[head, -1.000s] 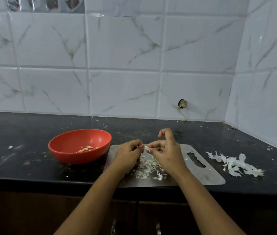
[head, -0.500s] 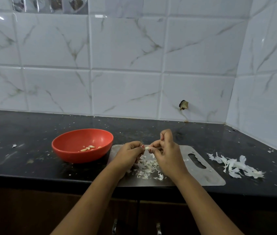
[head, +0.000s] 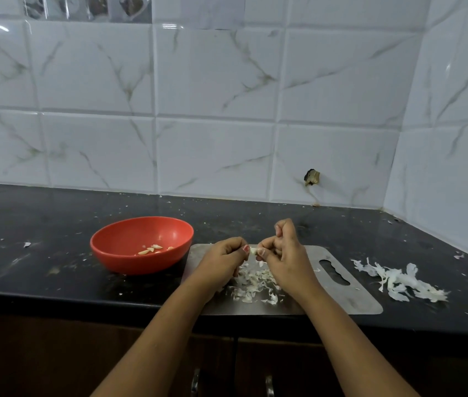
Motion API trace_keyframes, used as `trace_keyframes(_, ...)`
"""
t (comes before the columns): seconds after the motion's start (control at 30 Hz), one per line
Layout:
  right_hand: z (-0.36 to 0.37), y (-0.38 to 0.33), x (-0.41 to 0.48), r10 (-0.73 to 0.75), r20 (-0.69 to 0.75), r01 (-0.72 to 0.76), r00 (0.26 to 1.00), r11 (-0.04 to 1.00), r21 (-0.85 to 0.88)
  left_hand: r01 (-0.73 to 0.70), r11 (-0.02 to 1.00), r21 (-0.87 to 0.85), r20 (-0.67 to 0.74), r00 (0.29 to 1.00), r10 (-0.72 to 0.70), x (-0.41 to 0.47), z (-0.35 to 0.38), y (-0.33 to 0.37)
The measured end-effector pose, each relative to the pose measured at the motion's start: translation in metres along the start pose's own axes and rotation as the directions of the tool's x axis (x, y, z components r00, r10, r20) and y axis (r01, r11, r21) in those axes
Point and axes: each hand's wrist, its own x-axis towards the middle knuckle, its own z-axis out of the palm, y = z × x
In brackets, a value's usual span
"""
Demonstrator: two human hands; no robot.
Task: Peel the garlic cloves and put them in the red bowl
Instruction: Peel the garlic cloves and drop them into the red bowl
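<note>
The red bowl [head: 118, 262] stands on the black counter [head: 40, 270], just beside the left edge of the steel board [head: 341, 299], and a few peeled cloves [head: 152, 249] lie on its floor. Above the board's far edge, toward its left corner, the left hand [head: 221, 260] pinches one end of a garlic clove [head: 253, 251] and the right hand [head: 284, 253] pinches the other, fingers curled on both. The clove hangs in the air between them, not in the bowl. The step looks like stripping the skin. My advice is a steady left grip while the right thumbnail catches a loose edge and pulls along the clove, so bits drop onto the peel scraps [head: 255, 285] below. A pile of skins [head: 399, 282] lies on the counter off the board's right edge. No brand, label or writing can be read anywhere
</note>
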Motion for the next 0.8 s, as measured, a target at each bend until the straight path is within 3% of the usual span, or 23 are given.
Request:
trace_keyframes(0.23, 0.0021, 0.0032, -0.0002, -0.002, -0.088, -0.003, 0.996, 0.999, -0.047, 0.046, 0.996, -0.074, -0.044, 0.998, -0.049, 0.0001, -0.0025, -0.0008)
trace_keyframes(0.53, 0.0002, -0.0047, -0.0011, 0.006, 0.051, -0.008, 0.999, 0.999, 0.044, 0.047, 0.998, -0.031, -0.073, 0.996, -0.049, 0.0014, -0.0002, -0.0026)
trace_keyframes(0.8, 0.0036, -0.0051, -0.0018, -0.076, -0.007, 0.077, 0.997, 0.997, 0.015, 0.072, 0.997, -0.011, -0.054, 0.996, -0.072, 0.0025, -0.0001, -0.0039)
